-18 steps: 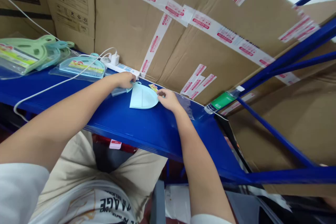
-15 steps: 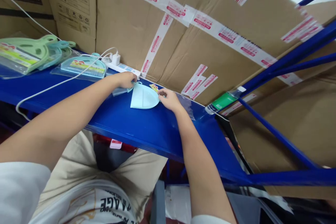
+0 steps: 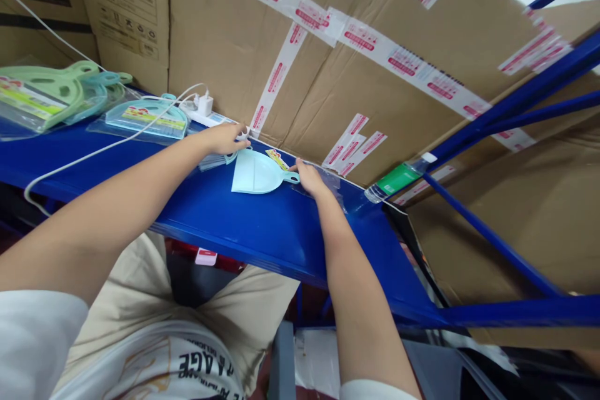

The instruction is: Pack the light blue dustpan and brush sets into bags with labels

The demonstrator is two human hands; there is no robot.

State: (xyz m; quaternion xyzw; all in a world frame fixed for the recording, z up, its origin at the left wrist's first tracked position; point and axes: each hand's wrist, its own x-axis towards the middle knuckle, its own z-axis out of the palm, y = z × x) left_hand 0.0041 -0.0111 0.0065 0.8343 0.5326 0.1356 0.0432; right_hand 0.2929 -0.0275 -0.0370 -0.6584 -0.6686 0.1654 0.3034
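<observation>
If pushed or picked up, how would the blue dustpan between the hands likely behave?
The dustpan is probably stiff: its rim keeps a clean, unsagging curve. It looks thin and shallow, so likely light for its size. Lying flat on the smooth table, it should slide rather than roll.
</observation>
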